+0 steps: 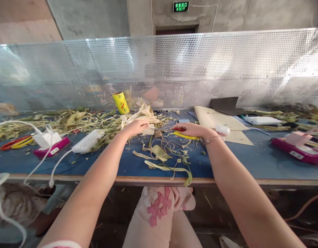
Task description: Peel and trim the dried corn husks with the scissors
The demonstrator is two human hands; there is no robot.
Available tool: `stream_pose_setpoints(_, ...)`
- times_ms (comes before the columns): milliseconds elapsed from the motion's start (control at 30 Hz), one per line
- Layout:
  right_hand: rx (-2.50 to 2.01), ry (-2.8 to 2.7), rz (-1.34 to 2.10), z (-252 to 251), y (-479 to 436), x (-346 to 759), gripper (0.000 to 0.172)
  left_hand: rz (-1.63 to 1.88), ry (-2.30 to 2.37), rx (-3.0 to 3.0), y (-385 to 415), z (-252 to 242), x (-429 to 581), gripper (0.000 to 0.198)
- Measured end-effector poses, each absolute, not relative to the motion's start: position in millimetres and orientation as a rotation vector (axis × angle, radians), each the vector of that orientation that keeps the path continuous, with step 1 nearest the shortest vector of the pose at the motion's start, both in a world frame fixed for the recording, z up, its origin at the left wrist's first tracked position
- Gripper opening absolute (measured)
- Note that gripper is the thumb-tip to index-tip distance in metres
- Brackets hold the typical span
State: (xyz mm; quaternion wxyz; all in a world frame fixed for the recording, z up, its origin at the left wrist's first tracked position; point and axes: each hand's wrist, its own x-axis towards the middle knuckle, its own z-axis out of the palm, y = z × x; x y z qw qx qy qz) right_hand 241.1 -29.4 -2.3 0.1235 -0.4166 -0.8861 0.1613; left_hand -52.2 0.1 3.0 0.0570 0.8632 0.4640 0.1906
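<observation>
My left hand (138, 126) is closed on a pale, papery dried husk (150, 130) over the middle of the table. My right hand (188, 130) grips a pair of scissors (186, 135) with yellow and red handles. Their thin metal blades point left, toward the husk; whether they touch it I cannot tell. Below and between both hands lie loose husk strips (161, 152), thin tangled fibres (171, 143) and small scraps. One long greenish strip (169, 168) reaches over the table's front edge.
A heap of dried leaves (71, 120) covers the back left, beside a yellow can (121, 103). White chargers with cables sit on magenta power strips (51, 147) at both sides. Tan sheets (218, 120) lie at right. A perforated metal screen (174, 69) closes off the back.
</observation>
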Motion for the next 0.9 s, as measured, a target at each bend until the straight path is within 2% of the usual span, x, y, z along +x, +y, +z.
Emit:
stream_pose_setpoints(433, -1.241, -2.532, 0.522, -5.8, -26.6, 248.9, 0.041, 0.49, 1.585, 2.61, -3.1, 11.3, -57.0, 0.038)
stream_pose_setpoints(767, -1.265, -2.564, 0.567, -9.4, -25.7, 243.7, 0.047, 0.561, 1.643, 2.602, -3.2, 13.8, -58.2, 0.036)
stream_pose_setpoints(900, -1.246, -2.563, 0.568, -9.9, -25.3, 242.9, 0.044, 0.627, 1.554, 2.614, -2.3, 11.9, -57.2, 0.035)
